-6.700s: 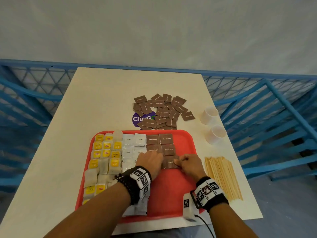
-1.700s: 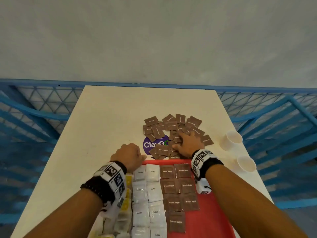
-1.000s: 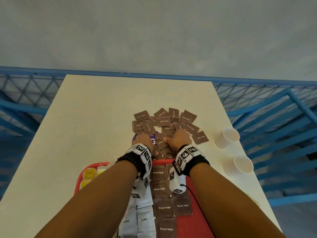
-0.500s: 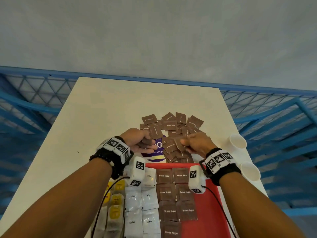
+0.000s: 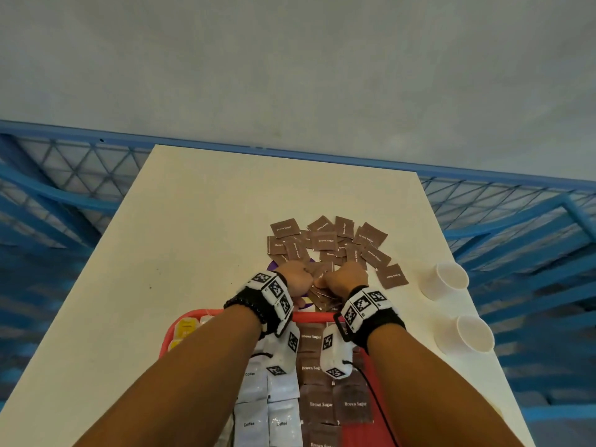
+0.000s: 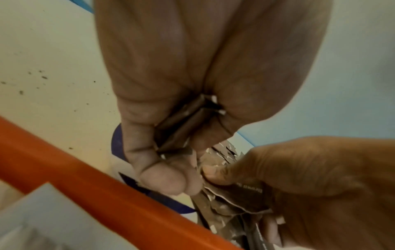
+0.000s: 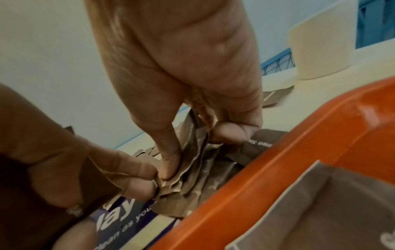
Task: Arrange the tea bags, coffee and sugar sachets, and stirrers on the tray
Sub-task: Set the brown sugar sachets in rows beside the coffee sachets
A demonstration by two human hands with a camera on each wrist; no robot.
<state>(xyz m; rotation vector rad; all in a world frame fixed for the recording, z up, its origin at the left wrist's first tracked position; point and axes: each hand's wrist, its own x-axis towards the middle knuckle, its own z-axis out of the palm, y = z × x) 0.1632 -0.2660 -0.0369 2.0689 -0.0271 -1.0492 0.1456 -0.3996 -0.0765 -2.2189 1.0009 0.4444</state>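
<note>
Compared with half a second earlier, both hands have been drawn together and lowered into the near edge of the brown sugar pile, where before they were held apart above it. Beneath the forearms the red tray is seen, its far rim just behind the wrists, with coffee sachets and rows of brown sugar sachets already laid on it; tea bags are glimpsed to the left of the left forearm. Just ahead of the knuckles the loose sugar pile is spread on the table. To the right of the right hand two paper cups are stood; no stirrers are in view. The left hand is curled tightly, with several sachets clamped between fingers and palm. The right hand is curled too, a crumpled bunch being pinched between thumb and fingertips. A risk is judged: with two bunches gripped so close together, sachets could be creased, or dropped onto the ordered rows when carried back over the rim
</note>
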